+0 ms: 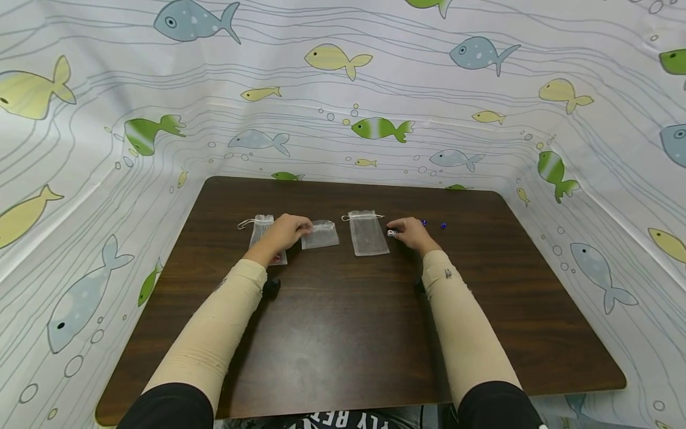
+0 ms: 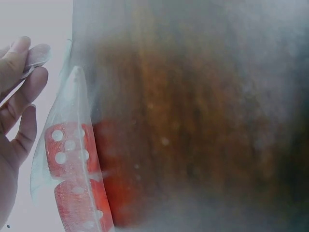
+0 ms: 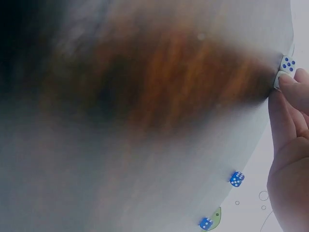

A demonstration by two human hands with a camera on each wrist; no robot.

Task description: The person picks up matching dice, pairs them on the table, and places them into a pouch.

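My left hand [image 1: 288,230] pinches the upper edge of the middle mesh bag [image 1: 321,237], which lies on the table. In the left wrist view, a bit of sheer fabric [image 2: 37,56] shows between thumb and fingers. Under the left wrist lies another mesh bag [image 1: 260,225]; red dice [image 2: 70,150] show through its fabric. At the right, my right hand [image 1: 411,232] has thumb and finger on a white die [image 3: 278,80]. A second white die with blue pips [image 3: 288,64] sits directly against it. Right of the middle bag lies a drawstring mesh bag [image 1: 368,235].
Two blue dice, one nearer [image 3: 237,179] and one farther out [image 3: 206,223], lie beyond the right hand. The brown wooden table [image 1: 332,333] ends at a fish-print curtain [image 1: 321,143] at the back and sides.
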